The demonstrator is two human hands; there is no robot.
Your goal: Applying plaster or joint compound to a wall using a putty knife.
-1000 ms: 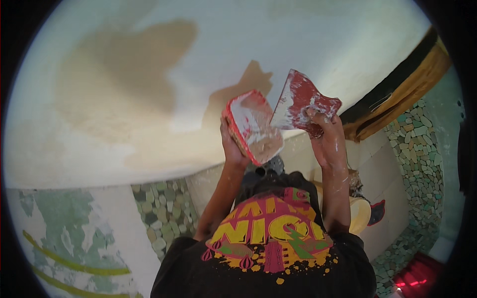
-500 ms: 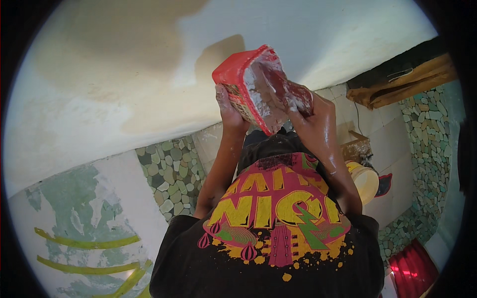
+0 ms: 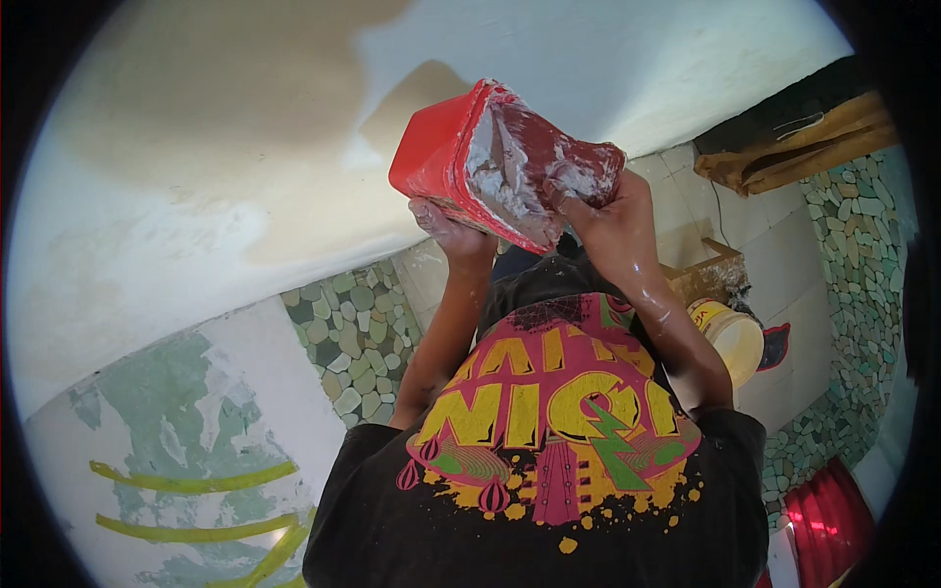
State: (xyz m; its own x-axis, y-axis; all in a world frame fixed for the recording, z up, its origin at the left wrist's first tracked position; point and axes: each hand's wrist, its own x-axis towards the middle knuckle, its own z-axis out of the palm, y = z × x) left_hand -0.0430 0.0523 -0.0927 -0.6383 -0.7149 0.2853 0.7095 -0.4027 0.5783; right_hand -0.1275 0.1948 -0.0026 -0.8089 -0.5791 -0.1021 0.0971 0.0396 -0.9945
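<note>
My left hand is closed around the lower side of a red plastic tub, its fingers partly hidden beneath it. The tub is tilted, its mouth turned toward my right and its rim smeared with whitish paste. Greyish-white putty coats the inside. A dark red, flat putty spreader, caked with white paste, is gripped in my right hand. The far end of the spreader reaches into the tub's mouth, against the putty. White smears mark both hands and my right forearm.
A pale wall rises close in front, with damp-looking patches. To the right on the tiled floor stand a whitish bucket, a small wooden stool and a dark red-edged item. Pebble strips run along the floor.
The tub has shifted slightly left and up and turned, so more of its red outer side shows. The spreader has moved with it, its broad face now turned more into view.
</note>
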